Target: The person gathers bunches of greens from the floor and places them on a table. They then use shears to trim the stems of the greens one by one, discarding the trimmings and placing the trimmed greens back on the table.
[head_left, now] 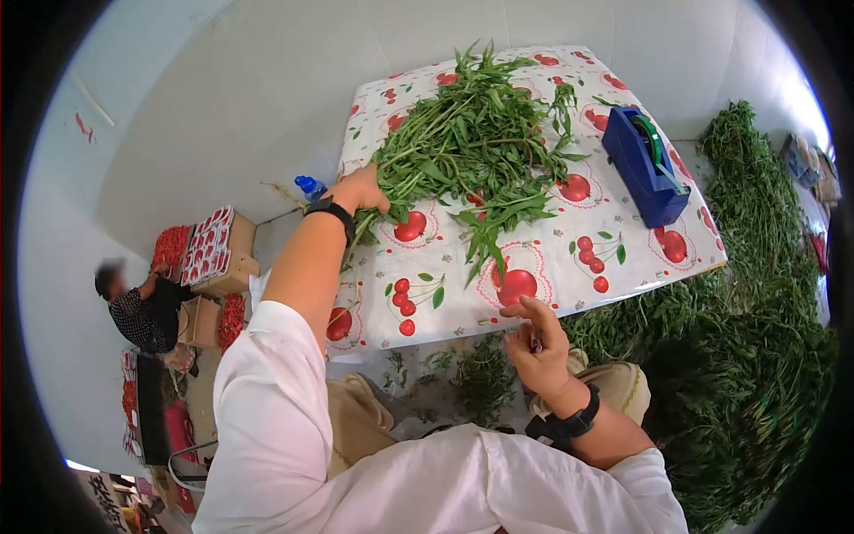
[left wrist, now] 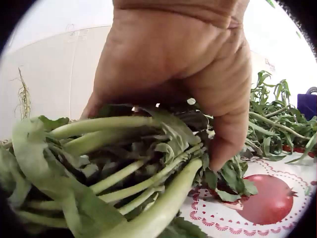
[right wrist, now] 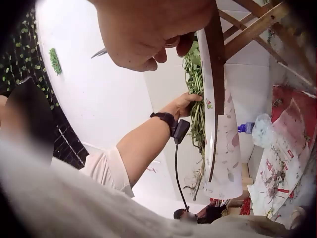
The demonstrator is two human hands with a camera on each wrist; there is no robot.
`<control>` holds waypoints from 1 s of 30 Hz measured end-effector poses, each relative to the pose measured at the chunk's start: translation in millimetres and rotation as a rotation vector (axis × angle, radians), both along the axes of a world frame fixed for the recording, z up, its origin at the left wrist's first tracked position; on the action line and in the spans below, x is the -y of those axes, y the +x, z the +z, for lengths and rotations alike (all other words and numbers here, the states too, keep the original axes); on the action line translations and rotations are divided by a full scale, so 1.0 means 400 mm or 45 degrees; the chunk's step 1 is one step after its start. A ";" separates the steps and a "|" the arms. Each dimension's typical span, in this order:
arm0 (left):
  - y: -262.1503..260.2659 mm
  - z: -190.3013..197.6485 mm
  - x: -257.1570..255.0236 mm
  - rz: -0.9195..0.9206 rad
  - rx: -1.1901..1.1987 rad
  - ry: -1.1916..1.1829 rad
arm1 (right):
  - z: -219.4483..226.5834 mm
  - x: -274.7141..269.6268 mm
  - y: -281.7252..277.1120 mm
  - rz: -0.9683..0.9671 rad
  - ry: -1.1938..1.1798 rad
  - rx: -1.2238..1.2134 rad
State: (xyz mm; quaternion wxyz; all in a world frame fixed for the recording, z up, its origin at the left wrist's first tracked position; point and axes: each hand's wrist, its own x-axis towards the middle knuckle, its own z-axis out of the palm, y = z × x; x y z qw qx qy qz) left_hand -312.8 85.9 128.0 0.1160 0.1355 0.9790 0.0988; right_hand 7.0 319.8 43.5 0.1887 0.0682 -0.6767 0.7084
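Note:
A heap of leafy green stems (head_left: 480,133) lies on the cherry-patterned tablecloth (head_left: 427,311). At its left edge my left hand (head_left: 358,190) grips a bunch of stems from above; in the left wrist view the hand (left wrist: 173,59) arches over thick pale stems (left wrist: 163,203), thumb down beside them. My right hand (head_left: 541,351) is just off the table's front edge, fingers curled, with something small and dark in the palm. In the right wrist view a thin pointed metal thing (right wrist: 99,52) juts out beside that hand (right wrist: 153,34); most of it is hidden.
A blue tape dispenser (head_left: 645,169) stands on the table's right side. A blue-capped bottle (head_left: 310,187) is beyond the left edge. Large heaps of greens (head_left: 747,383) cover the floor at right. At far left a person (head_left: 142,307) sits near boxes (head_left: 233,258) and red goods.

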 end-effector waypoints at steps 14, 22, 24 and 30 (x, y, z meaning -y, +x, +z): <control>0.169 0.051 -0.058 -0.366 -0.090 -0.269 | -0.016 0.001 -0.011 0.015 0.016 0.013; 0.228 0.079 -0.050 -0.349 -0.344 -0.244 | -0.035 0.017 -0.005 0.123 0.080 -0.084; 0.258 0.092 -0.053 -0.348 -0.596 -0.130 | -0.009 0.010 0.016 0.344 0.102 0.012; 0.295 0.079 -0.106 -0.449 -0.689 0.084 | -0.010 0.036 0.029 0.769 0.180 0.087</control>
